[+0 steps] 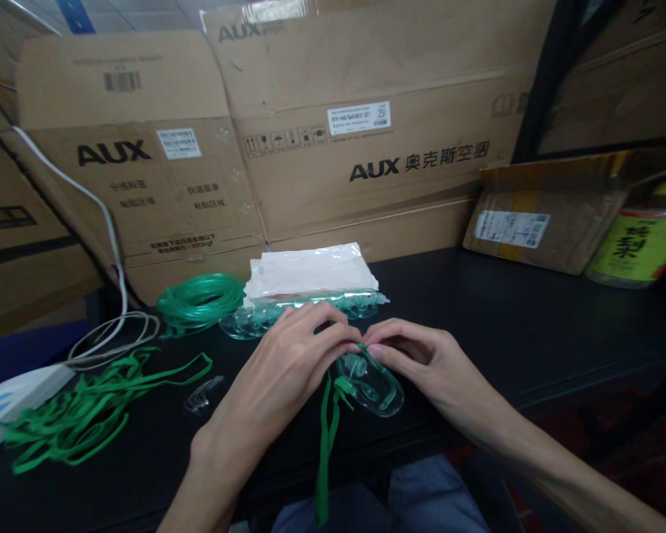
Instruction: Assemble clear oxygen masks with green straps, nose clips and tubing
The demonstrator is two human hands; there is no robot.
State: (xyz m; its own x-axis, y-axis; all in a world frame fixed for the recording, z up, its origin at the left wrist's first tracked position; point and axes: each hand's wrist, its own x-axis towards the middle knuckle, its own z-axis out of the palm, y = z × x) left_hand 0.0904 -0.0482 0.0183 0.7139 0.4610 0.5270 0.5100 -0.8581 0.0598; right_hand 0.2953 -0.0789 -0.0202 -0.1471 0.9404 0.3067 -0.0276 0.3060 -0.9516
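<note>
The clear mask (373,385) lies at the black counter's (533,326) near edge, its green strap (325,437) hanging down in front of it. The left hand (288,363) and right hand (422,363) meet over the mask's far rim, fingertips pinched shut on the strap's end. More masks (255,318) lie behind it, and loose straps (78,418) lie well to its left.

A black table (533,326) bears green straps (72,414) near left, coiled green tubing (200,300) and a plastic bag (311,274) far, and a clear mask (374,385) near.
</note>
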